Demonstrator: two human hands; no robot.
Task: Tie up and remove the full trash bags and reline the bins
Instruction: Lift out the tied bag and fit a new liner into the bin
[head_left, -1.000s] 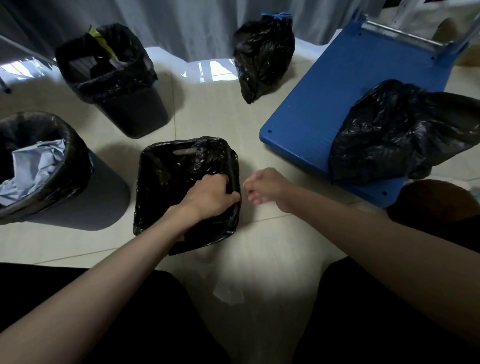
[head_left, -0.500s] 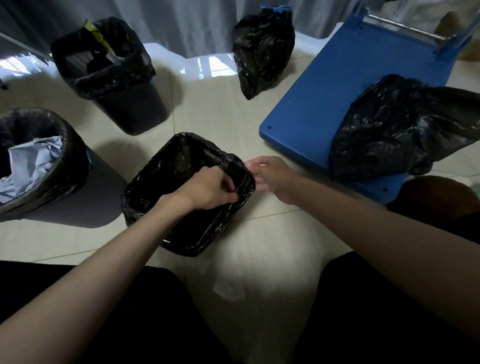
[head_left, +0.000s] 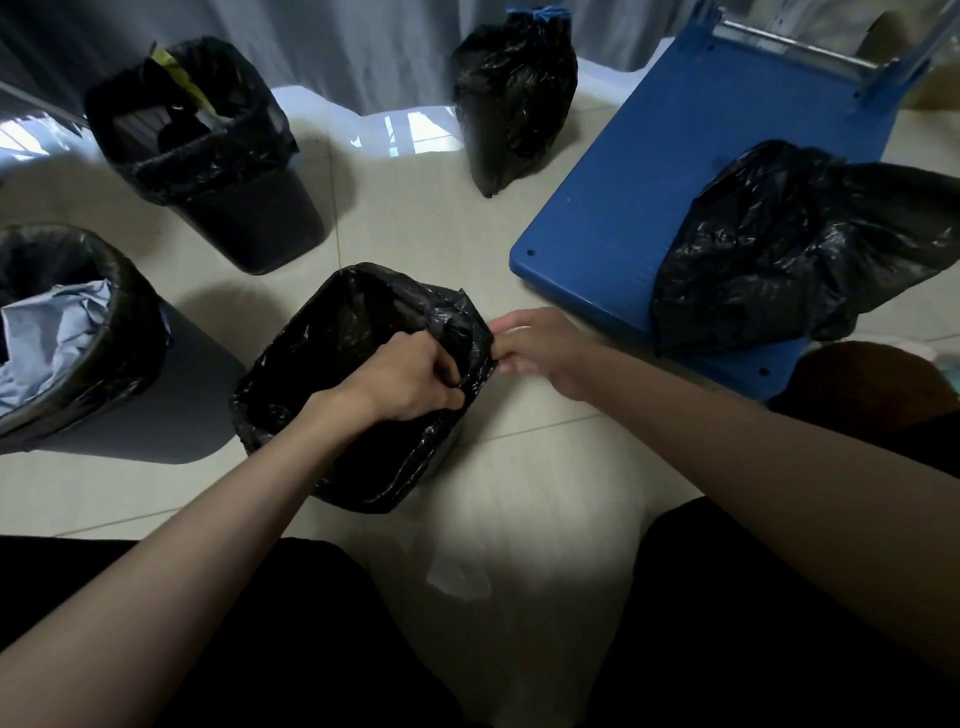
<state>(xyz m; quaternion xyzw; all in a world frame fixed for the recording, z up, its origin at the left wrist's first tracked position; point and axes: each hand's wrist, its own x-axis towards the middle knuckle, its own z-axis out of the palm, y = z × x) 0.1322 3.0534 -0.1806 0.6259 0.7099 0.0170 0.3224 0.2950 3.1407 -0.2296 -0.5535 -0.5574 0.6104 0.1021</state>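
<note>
Pale floor tiles (head_left: 415, 218), smooth and a bit shiny, cover the ground, and a grey curtain (head_left: 363, 47) hangs at the back.

Right in the middle sits a small square bin (head_left: 363, 483), tipped over a little. A thin black liner (head_left: 332, 338) is inside it. The plastic is crinkly and glossy, and it folds over the rim. The left hand (head_left: 410, 382) reaches down at the right side of the rim, with its fingers curled tight around a bunch of the liner. The right hand (head_left: 545, 348) is just outside the same edge. Its fingertips (head_left: 501, 358) touch the liner's outer fold and seem to pinch it, but the dim light makes that hard to see.

On the left stands a round bin (head_left: 130, 415) with a black bag and crumpled pale blue paper (head_left: 47, 343) in it. Behind it is a dark square bin (head_left: 249, 223), also lined, with a yellow scrap poking out. Farther back, a full black bag (head_left: 514, 104) stands up by itself, closed at the top with a blue tie. On the right, a flat blue board (head_left: 649, 182) lies on the floor, and a lumpy, wrinkled black bag (head_left: 779, 244) rests on it. A small clear scrap (head_left: 457, 577) lies on the tiles near the person's dark knees.
</note>
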